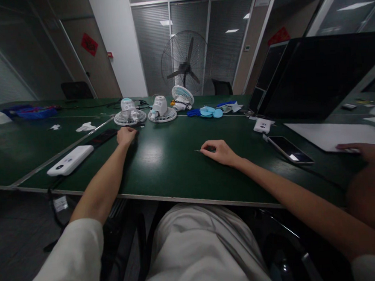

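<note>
My left hand (127, 136) rests at the far end of a dark strip (102, 138), its fingers curled together; what they hold, if anything, is hidden. Just beyond its fingertips lie small bits on the green table (173, 171). Over the middle of the tabletop, my right hand (219, 152) pinches a thin, light-coloured, needle-like piece (197, 150) between thumb and forefinger, its tip pointing left. Past my left hand, two white fans (129, 114) (162, 112) lie face down, and a third small fan (182, 97) leans tilted beside them.
A white power bank (71, 160) lies at left. Blue fan blades (210, 112) sit behind my right hand. To the right are a phone (289, 148), a white box-shaped device (262, 125), a large dark monitor (311, 76), and another person's hand (355, 148) on a white sheet (328, 135).
</note>
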`<state>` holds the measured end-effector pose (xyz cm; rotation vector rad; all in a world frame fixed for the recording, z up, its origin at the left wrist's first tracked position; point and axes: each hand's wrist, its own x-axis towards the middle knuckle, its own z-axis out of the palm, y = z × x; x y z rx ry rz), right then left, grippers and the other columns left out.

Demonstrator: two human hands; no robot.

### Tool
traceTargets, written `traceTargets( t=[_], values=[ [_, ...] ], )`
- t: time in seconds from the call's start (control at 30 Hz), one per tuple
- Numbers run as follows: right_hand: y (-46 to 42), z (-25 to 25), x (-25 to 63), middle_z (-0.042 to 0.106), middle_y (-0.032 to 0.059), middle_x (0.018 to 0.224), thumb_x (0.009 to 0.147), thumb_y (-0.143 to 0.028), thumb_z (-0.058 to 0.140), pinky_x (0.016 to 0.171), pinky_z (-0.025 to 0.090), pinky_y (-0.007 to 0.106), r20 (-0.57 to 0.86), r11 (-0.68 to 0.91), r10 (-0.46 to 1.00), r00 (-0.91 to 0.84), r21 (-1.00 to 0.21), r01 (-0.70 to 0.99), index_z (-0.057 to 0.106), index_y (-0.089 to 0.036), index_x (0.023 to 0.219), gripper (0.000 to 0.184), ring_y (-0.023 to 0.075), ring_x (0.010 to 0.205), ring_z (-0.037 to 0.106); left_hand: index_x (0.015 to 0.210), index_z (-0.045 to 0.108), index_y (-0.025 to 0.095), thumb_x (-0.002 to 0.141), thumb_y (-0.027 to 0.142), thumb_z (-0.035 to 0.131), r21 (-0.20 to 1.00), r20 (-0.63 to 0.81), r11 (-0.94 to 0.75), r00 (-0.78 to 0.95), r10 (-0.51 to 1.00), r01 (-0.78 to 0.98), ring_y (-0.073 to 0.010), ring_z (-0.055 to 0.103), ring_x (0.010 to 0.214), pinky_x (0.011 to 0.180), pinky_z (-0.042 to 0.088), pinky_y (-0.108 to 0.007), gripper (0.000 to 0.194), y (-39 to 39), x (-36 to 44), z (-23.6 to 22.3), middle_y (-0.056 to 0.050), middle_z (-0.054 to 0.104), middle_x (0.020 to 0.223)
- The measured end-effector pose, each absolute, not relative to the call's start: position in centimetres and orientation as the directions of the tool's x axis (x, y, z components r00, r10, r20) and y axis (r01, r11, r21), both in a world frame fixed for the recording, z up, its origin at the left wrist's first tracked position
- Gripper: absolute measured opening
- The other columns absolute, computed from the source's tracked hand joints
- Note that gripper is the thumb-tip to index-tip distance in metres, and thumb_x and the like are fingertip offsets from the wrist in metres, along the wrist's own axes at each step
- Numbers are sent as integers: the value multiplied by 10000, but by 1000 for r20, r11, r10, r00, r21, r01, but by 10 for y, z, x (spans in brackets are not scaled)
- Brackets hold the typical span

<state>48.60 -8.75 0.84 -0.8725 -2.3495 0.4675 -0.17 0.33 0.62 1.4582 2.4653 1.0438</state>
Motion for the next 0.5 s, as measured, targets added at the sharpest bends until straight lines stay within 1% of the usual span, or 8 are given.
traceTargets(
  t=[0.07, 0.13, 0.2, 0.27, 0.33, 0.4, 0.47, 0.5],
  values=[
    [-87, 7, 486, 779, 63, 1033, 1004, -389, 657, 795, 545, 368, 399, 723, 680, -615, -501, 475, 768, -213, 1045, 213, 234, 911, 716, 1004, 846, 180, 782, 323, 799, 644, 230, 238, -481, 846, 727, -301, 725, 1031, 917, 534, -328, 268, 6, -1, 7, -108, 802, 1018],
    [-86, 6, 486, 779, 63, 1034, 1005, -388, 657, 804, 548, 373, 399, 723, 680, -615, -501, 475, 766, -214, 1045, 210, 235, 915, 716, 944, 848, 170, 727, 367, 846, 700, 193, 131, -362, 912, 702, -275, 729, 935, 865, 541, -307, 293, 8, 7, 8, -83, 796, 916],
    [-85, 6, 487, 779, 60, 1031, 1004, -387, 658, 814, 550, 374, 400, 724, 680, -614, -500, 475, 766, -215, 1043, 207, 234, 918, 717, 915, 845, 161, 664, 428, 886, 747, 148, 12, -184, 972, 664, -259, 718, 866, 821, 546, -308, 369, 9, 26, 9, -78, 787, 875],
    [-86, 7, 487, 779, 61, 1035, 1004, -388, 657, 816, 550, 371, 398, 722, 681, -614, -505, 474, 766, -213, 1044, 210, 233, 923, 719, 939, 841, 151, 648, 491, 894, 780, 111, -113, 42, 993, 615, -252, 709, 851, 811, 549, -324, 450, 5, 56, 9, -92, 789, 912],
    [-87, 8, 486, 778, 63, 1038, 1004, -388, 654, 809, 550, 367, 400, 719, 684, -611, -511, 471, 767, -209, 1038, 214, 231, 923, 719, 1005, 832, 153, 710, 541, 861, 795, 105, -249, 279, 955, 553, -245, 709, 880, 832, 549, -335, 489, -6, 96, 9, -100, 791, 991],
    [-88, 9, 486, 778, 61, 1035, 1000, -384, 656, 808, 549, 365, 404, 720, 684, -608, -512, 469, 769, -210, 1031, 209, 229, 919, 717, 1094, 814, 169, 818, 541, 796, 778, 132, -394, 486, 864, 489, -235, 709, 949, 878, 541, -336, 463, -22, 137, 8, -94, 783, 1077],
    [-90, 11, 486, 779, 57, 1026, 993, -378, 662, 809, 546, 365, 409, 723, 680, -608, -510, 466, 770, -213, 1025, 200, 227, 909, 715, 1171, 788, 187, 900, 510, 735, 746, 167, -506, 613, 772, 433, -220, 701, 995, 907, 528, -331, 425, -40, 172, 6, -83, 769, 1133],
    [-90, 12, 486, 779, 56, 1023, 991, -375, 663, 808, 544, 365, 408, 724, 679, -611, -509, 464, 770, -214, 1026, 196, 227, 906, 714, 1186, 777, 186, 926, 498, 711, 732, 185, -540, 642, 744, 415, -212, 697, 973, 886, 525, -326, 412, -49, 185, 5, -81, 765, 1118]
  ],
)
